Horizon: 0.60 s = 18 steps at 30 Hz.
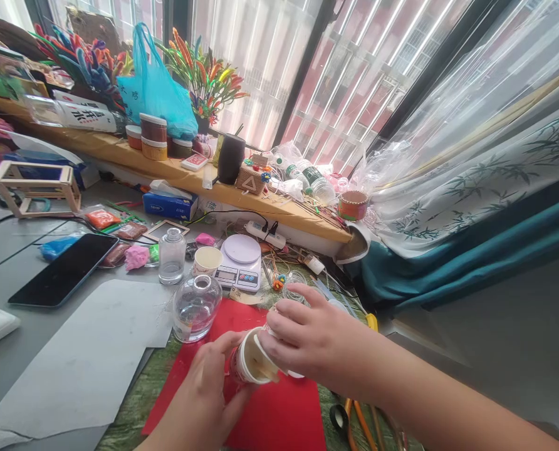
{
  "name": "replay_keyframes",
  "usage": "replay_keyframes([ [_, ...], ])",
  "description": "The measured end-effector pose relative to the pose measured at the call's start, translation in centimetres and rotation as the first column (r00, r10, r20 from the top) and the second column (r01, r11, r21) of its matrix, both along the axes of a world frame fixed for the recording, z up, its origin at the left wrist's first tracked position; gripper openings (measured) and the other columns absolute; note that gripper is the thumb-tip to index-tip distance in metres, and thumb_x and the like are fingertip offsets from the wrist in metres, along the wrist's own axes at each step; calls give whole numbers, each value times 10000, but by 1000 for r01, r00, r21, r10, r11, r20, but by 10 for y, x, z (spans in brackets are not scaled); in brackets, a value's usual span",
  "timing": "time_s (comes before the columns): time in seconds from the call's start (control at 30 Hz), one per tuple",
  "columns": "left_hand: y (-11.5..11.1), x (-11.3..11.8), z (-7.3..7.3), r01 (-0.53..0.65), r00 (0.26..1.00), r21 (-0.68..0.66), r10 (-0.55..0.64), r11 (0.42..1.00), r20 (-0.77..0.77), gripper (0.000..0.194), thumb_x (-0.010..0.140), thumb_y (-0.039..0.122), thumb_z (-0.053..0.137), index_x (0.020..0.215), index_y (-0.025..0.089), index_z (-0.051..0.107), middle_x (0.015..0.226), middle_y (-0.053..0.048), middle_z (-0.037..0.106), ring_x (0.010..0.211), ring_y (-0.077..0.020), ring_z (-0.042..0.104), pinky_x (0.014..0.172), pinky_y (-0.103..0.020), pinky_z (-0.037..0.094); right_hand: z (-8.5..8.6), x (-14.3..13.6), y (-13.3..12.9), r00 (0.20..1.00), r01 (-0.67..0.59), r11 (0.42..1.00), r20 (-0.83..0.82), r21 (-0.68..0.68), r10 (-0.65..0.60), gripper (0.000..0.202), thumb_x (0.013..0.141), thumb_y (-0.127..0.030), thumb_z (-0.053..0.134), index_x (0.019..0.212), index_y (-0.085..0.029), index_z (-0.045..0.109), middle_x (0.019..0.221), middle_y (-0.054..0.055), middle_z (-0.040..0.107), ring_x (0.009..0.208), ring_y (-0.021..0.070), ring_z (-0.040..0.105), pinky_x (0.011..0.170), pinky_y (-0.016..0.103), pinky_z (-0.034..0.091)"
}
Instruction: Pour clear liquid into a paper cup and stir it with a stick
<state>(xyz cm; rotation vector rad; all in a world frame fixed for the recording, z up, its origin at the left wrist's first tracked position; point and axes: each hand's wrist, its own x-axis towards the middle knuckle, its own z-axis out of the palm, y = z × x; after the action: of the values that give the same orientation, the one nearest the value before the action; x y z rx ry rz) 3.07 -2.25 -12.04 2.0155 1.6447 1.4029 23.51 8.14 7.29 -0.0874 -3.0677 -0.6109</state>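
While Both Hands Are Gripping Cups, the Work Is Standing Midway

As both hands are meeting above the red sheet (284, 416), the left hand (208, 388) is grasping a printed paper cup (251, 363), with thumb and fingers wrapping round its wall. This cup is leaning, its mouth facing the camera, and a flat wooden stick (264, 366) is lying inside, with one end reaching the rim. The right hand (303, 329) is grasping what appears to be a second paper cup (266, 347), tipped close beside the first. Its fingers are covering most of that cup, so its contents are escaping verification. Whether the rims are touching, or anything is passing between them, cannot be told.

Progress is appearing partial, in this inspector's judgement. Done: the stick is sitting in the first cup, and both cups are in hand. Outstanding: neither cup is yet standing free of the fingers.

Beyond the hands, a round glass jar (197, 310) and a taller glass bottle (171, 257) are standing upright, each holding clear liquid. A third paper cup (207, 260) is standing just beside a digital kitchen scale (242, 250), whose display is proving too small to read.
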Motion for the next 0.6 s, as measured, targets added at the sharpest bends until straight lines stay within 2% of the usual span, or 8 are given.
replay_keyframes([
  [0.33, 0, -1, 3, 9, 1000, 3, -9, 1000, 3, 597, 927, 266, 732, 1474, 321, 498, 1271, -73, 781, 1100, -277, 803, 874, -371, 708, 1, 0, -1, 1000, 11, 1000, 13, 0, -11, 228, 1109, -147, 479, 1225, -172, 674, 1138, 72, 706, 973, 248, 570, 1184, 567, 286],
  [0.6, 1, 2, 15, -28, 1000, 58, 29, 998, -13, 620, 883, 218, 689, 1466, 309, 502, 1206, -83, 791, 1047, -283, 815, 867, -399, 714, 1, 1, 0, 999, 30, 999, 38, -20, -30, 223, 1087, -138, 500, 1215, -178, 678, 1148, 73, 715, 988, 254, 573, 1188, 575, 272],
])
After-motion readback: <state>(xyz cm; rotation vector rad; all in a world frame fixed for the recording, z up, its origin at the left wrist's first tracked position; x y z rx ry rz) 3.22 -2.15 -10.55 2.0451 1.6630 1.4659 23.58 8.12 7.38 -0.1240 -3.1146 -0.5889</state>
